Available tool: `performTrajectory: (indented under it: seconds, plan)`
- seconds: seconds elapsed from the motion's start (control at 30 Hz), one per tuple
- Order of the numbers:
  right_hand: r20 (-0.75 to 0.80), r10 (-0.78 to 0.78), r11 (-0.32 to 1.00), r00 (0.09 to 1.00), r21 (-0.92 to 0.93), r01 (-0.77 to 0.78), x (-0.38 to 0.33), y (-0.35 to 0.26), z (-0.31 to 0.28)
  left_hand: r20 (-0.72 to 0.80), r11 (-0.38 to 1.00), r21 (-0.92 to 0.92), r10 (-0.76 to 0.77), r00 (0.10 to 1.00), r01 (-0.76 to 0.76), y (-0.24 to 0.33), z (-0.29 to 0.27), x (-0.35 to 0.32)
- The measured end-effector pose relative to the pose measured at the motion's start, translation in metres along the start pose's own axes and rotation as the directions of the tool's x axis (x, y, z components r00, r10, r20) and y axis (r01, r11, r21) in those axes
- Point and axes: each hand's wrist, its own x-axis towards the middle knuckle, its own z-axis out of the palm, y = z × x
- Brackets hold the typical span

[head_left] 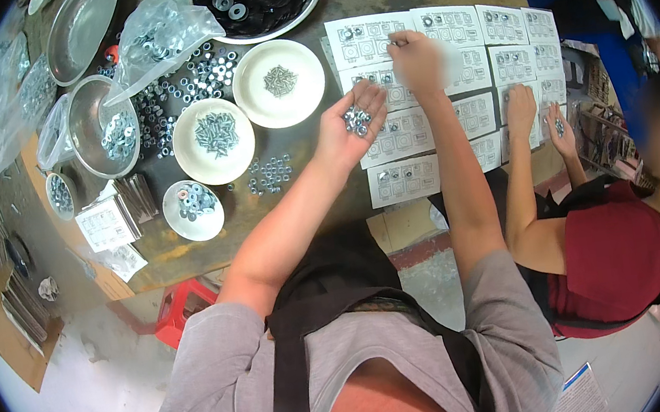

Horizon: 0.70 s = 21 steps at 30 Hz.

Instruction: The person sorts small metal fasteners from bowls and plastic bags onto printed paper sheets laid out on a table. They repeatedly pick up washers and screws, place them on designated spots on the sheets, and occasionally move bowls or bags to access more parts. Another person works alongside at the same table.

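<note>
Palm up and cupped, my left hand point(336, 142) holds a small heap of shiny hex nuts point(357, 121). It is over the left edge of the printed paper sheets point(402, 184), which lie in rows on the table. My right hand point(421, 65) is at the upper sheets, thumb and fingers pinched together. What sits between those fingertips is too small to make out. Small metal parts point(348, 33) rest on some of the printed drawings. Left of my left hand, loose nuts point(269, 175) are scattered on the table.
White bowls of screws point(220, 174), pins point(240, 94) and washers point(197, 236) stand left. Metal bowls point(79, 145), a plastic bag of parts point(157, 42), piled nuts point(205, 78) and a basin of black discs point(214, 32) lie beyond. At right, a co-worker's hands point(521, 107) work over the sheets.
</note>
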Motion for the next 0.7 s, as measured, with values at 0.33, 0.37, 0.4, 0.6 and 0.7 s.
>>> performTrajectory:
  seconds: [0.33, 0.37, 0.4, 0.6, 0.7]
  plan:
    - [0.071, -0.426, 0.835, 0.902, -0.354, 0.422, 0.017, 0.013, 0.023, 0.054, 1.000, 0.002, 0.000, 0.999, 0.000, 0.000, -0.008, 0.000]
    - [0.041, -0.417, 0.854, 0.908, -0.325, 0.407, 0.014, 0.015, 0.022, 0.058, 1.000, -0.005, 0.002, 0.998, -0.001, 0.000, -0.009, 0.000]
    - [0.009, -0.406, 0.871, 0.914, -0.300, 0.390, 0.012, 0.016, 0.022, 0.063, 1.000, -0.009, 0.003, 0.998, -0.002, 0.001, -0.010, 0.000]
    - [0.052, -0.218, 0.948, 0.975, -0.228, 0.224, 0.016, 0.019, 0.022, 0.096, 0.999, -0.036, 0.000, 0.995, 0.004, 0.002, -0.013, 0.006]
    - [0.072, -0.190, 0.943, 0.979, -0.263, 0.202, 0.019, 0.019, 0.024, 0.091, 0.999, -0.045, -0.008, 0.996, 0.012, 0.002, -0.014, 0.007]
